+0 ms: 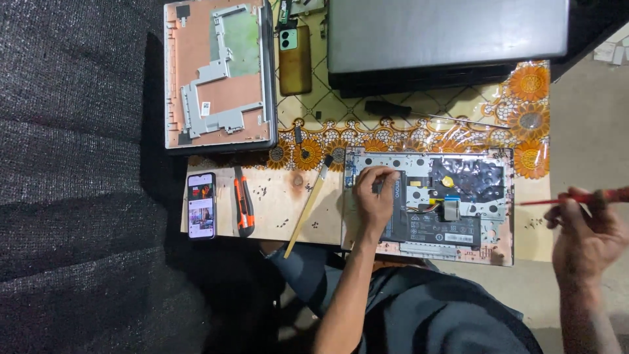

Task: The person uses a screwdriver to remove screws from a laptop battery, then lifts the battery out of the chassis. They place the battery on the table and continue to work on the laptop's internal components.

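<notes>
On surface (275,210), head view: opened laptop base (429,200) laid at centre. Left hand (375,196) pressed on black battery (429,219), fingers curled together. Right hand (583,233) held at 3 o'clock of base, fingers pinched on red screwdriver (576,198). Phone (201,205), orange cutter (244,201) seen at 9 o'clock.

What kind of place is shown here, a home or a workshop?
Probably a small electronics repair bench, perhaps in a home. An opened laptop lies with its insides bare under the left hand, the right hand holds a red screwdriver, and a removed laptop cover and loose screws lie nearby.
</notes>
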